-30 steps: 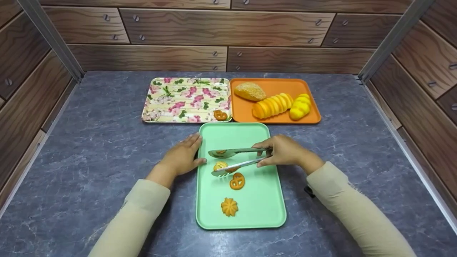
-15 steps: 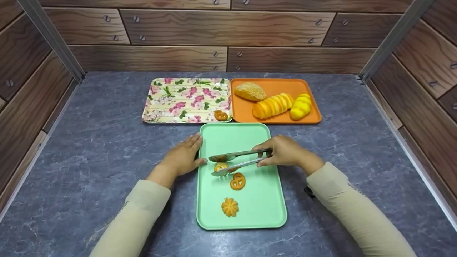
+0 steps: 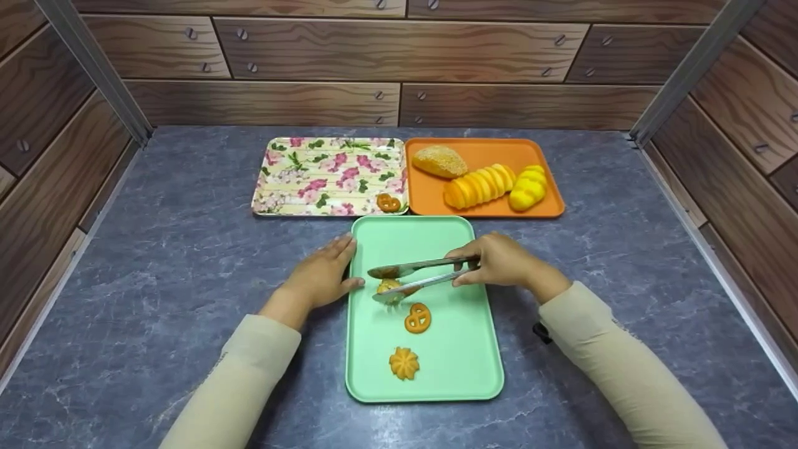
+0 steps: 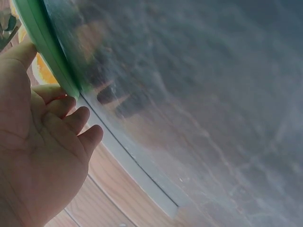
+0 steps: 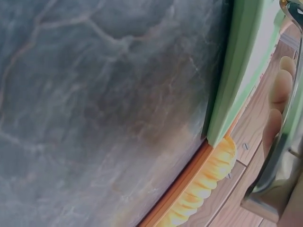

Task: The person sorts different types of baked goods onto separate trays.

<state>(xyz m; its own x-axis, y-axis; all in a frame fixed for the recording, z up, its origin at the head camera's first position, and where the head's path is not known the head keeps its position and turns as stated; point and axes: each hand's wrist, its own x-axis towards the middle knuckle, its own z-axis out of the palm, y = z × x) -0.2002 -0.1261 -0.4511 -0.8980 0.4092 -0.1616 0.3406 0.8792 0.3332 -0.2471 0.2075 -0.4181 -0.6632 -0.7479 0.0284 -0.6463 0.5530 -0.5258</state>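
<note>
My right hand (image 3: 506,262) grips metal tongs (image 3: 430,282) above the light green tray (image 3: 449,355). The tongs' tips stand on either side of a small round cookie (image 3: 388,285), the near tip covering part of it. Nearer to me on the tray lie a pretzel (image 3: 418,318) and a flower-shaped cookie (image 3: 404,363). My left hand (image 3: 319,273) rests along the tray's left edge, its thumb over the rim. In the left wrist view the fingers of the left hand (image 4: 47,127) lie loosely bent beside the green rim.
Behind the green tray, a floral tray (image 3: 336,178) bears one pretzel (image 3: 388,202). To its right, an orange tray (image 3: 499,148) carries a seeded bread roll (image 3: 439,161), a sliced orange-yellow loaf (image 3: 479,186) and a yellow braided bun (image 3: 528,188). Wood-patterned walls enclose the marbled table (image 3: 168,249).
The tongs' tips have drawn closer together around the round cookie. My left hand stays at the tray's edge, and the other cookies and pretzels lie as before.
</note>
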